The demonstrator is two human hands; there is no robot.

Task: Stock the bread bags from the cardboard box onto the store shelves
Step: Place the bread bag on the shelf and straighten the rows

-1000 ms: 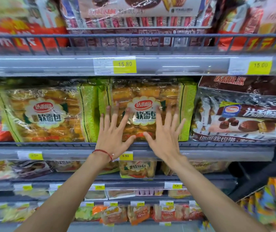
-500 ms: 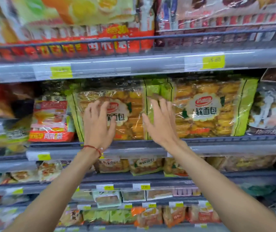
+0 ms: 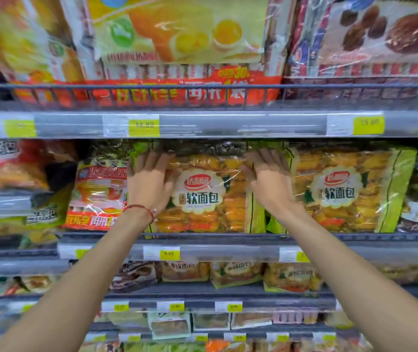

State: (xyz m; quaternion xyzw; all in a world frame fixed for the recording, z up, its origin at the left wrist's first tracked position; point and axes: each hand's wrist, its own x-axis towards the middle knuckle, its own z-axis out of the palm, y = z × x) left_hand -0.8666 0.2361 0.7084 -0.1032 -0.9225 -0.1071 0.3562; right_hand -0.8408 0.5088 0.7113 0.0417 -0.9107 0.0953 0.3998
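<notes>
Hands are pressing on a bread bag [image 3: 202, 196] on the middle shelf [image 3: 228, 246]: the left hand [image 3: 149, 185] is lying flat on its upper left part and the right hand [image 3: 268, 185] on its upper right part. The fingers are stretching upward and spreading over the film, not curling round it, so neither hand is gripping anything. This bag is standing upright behind the shelf's front rail, just beside a second bread bag [image 3: 342, 191] on the right and a red packet [image 3: 96, 194] on the left. By the look of it, the step is squaring the bag in its row. Doing that well is calling for even, gentle pressure from both palms, since the soft rolls are probably crushing easily, and for easing the bag back until its label is facing out and its bottom edge is sitting behind the rail
</notes>
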